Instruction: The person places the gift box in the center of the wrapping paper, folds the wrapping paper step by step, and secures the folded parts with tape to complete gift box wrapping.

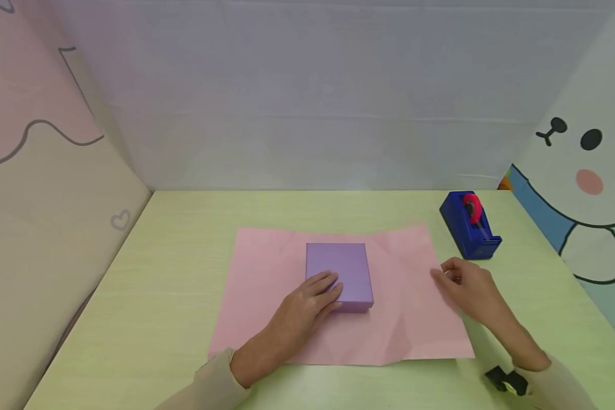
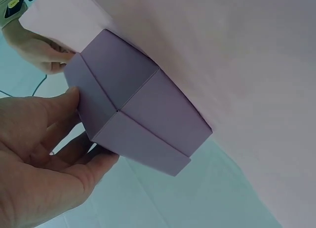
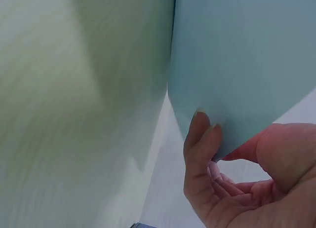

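Note:
A lidded purple box [image 1: 338, 262] rests on a large sheet of pink paper [image 1: 266, 285]. My left hand [image 1: 304, 307] rests on the near part of the lid, its fingers across the top and its thumb at the front rim. The left wrist view shows this purple box [image 2: 163, 109] from its corner, with the thumb against the lid's side. At the paper's right edge, my right hand [image 1: 468, 287] pinches the sheet between thumb and fingers. From the right wrist, the paper [image 3: 247, 55] looks bluish and stands raised off the table, its edge between the fingertips.
A blue tape dispenser [image 1: 468, 228] with a red-cored roll stands beyond my right hand, near the paper's far right corner. The pale table [image 1: 148, 296] meets a plain back wall [image 1: 307, 114]. Printed panels [image 1: 589, 188] border both sides.

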Demonstrator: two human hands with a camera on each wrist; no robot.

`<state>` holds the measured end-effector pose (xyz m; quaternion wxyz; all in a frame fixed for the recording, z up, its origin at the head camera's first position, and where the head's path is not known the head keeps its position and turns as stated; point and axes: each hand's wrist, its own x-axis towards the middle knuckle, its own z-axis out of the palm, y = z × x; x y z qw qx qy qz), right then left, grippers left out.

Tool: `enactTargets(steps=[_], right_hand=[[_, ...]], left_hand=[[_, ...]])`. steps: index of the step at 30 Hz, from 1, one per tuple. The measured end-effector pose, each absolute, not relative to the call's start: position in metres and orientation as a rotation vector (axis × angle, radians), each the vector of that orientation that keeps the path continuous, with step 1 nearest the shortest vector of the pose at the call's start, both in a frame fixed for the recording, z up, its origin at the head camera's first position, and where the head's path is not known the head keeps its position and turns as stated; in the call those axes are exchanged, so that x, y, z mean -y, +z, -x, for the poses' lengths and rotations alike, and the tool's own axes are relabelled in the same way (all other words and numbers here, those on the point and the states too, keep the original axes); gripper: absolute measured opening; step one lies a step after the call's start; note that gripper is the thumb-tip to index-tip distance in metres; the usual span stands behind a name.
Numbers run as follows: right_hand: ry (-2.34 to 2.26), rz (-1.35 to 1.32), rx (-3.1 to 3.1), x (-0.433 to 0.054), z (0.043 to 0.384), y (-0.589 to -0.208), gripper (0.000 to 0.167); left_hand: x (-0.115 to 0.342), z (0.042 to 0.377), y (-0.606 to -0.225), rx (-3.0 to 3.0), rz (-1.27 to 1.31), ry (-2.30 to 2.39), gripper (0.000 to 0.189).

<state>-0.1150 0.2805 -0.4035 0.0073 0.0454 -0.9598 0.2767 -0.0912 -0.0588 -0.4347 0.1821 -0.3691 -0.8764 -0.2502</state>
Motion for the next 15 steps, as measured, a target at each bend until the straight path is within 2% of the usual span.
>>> enactTargets(steps=[15], right_hand=[[0.957,-0.121,2.901,-0.276,0.118,-0.385,0.028]], left_hand=[[0.057,0.092,-0.435,2.459,1.037,-0.716,0.028]])
